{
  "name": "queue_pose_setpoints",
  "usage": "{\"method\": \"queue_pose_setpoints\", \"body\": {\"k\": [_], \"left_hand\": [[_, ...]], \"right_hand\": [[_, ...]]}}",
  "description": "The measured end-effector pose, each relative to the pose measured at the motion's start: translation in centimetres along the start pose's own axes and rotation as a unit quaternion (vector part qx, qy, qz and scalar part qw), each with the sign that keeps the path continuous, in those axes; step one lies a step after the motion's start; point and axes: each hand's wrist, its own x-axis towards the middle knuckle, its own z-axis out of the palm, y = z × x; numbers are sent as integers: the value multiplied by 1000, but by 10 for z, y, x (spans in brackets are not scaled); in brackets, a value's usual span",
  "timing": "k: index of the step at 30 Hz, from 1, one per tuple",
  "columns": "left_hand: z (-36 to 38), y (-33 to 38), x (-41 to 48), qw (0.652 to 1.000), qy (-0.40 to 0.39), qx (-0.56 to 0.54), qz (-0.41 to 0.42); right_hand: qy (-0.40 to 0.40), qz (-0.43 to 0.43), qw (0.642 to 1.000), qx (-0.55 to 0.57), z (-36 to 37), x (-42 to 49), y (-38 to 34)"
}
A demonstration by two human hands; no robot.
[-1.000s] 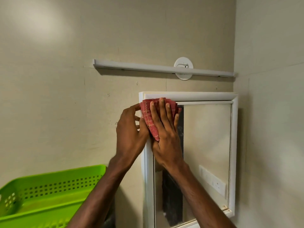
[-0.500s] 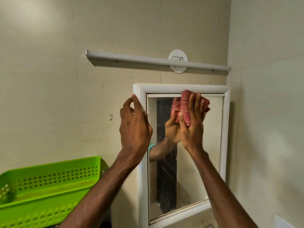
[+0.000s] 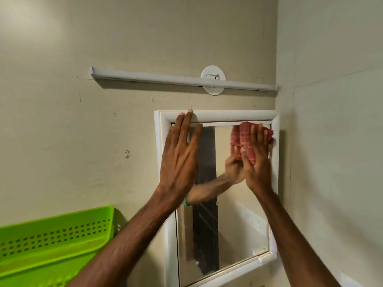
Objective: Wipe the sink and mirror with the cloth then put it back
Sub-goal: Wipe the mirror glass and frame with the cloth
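Half-done perhaps: right grip (image 3: 257, 162), fingers straight, presses the cloth (image 3: 243, 135) to the upper right of the mirror (image 3: 234, 235), left grip (image 3: 178, 160) flat on its frame (image 3: 217, 116); putting back remains.

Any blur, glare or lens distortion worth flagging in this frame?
Head view: right hand and cloth slightly motion-blurred, left hand sharper; soft bright patch on the wall top-left; light bar throws a shadow below it; wide-angle lens skews the bar and mirror frame.
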Motion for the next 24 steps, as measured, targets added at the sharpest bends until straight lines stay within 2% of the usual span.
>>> {"method": "queue_pose_setpoints", "body": {"k": [3,6,8,10,12,14,20,24], "left_hand": [[6,10,2,998,-40,2,46],[4,19,7,997,-65,-18,43],[4,23,11,997,-48,-17,50],[2,26,12,998,-36,-17,55],[2,28,14,998,-42,-8,53],[5,28,15,997,-51,9,49],[14,25,16,999,-15,32,41],[19,25,15,998,-15,37,40]], "right_hand": [[27,41,999,-8,-9,10,19],[13,74,997,-2,-3,4,4],[-36,38,999,13,3,-6,-14],[-88,-41,995,15,7,-18,-21],[-101,-96,990,-1,6,-17,-17],[-95,-97,991,-10,1,-7,-8],[-37,-71,997,-10,-18,23,34],[-12,-24,999,-18,-19,14,46]]}}
